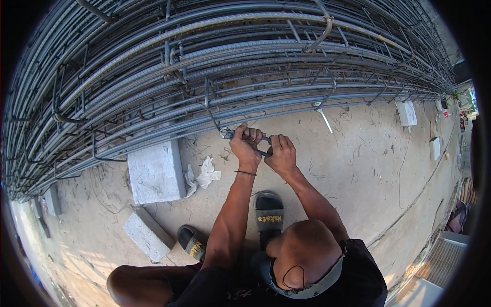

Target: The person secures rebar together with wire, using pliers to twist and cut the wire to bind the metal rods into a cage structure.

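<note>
Both hands are closed on one pair of pincers (265,138) with a rounded metal head and dark handles. My left hand (246,142) wraps round it close behind the head, a dark band on the wrist. My right hand (282,152) grips the handle ends, knuckles up. The pincers' head touches or lies right beside the lower end of a bent stirrup (213,118) on the near edge of the rebar cage (245,94). Whether wire sits in the jaws is too small to tell.
Stacked rebar cages with protruding stirrups fill the far side. A large pale block (156,174) stands under them at left, near crumpled white scraps (204,175) and a smaller block (146,233). A white tapered piece (324,118) lies right of my hands. Wire bits litter the concrete.
</note>
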Available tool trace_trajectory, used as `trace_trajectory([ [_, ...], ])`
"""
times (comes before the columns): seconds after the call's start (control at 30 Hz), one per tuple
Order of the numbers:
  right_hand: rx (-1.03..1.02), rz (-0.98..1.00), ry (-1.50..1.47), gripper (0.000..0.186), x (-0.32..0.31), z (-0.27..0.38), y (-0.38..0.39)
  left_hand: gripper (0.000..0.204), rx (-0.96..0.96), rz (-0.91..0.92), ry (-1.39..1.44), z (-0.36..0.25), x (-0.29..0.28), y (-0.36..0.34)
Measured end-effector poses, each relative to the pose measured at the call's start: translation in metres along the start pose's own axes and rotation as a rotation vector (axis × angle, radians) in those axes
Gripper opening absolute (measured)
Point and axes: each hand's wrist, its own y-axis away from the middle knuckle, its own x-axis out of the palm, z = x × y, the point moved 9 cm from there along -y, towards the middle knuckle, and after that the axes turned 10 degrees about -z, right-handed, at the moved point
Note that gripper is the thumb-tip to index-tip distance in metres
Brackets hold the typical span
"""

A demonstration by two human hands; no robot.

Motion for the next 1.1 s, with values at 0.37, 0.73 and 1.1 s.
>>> trace_trajectory([
  [0.37, 0.424, 0.541, -0.443, 0.016, 0.045, 0.010, 0.037, 0.019, 0.193, 0.155, -0.580, -0.030, -0.036, 0.015],
  [0.73, 1.133, 1.416, -1.588, 0.022, 0.072, 0.064, 0.098, 0.022, -0.263, 0.394, -0.222, -0.015, -0.040, 0.014],
  [1.1, 0.140, 0.471, -0.504, 0.059, 0.006, 0.023, 0.021, 0.023, 0.052, -0.096, -0.232, -0.019, -0.031, 0.014],
])
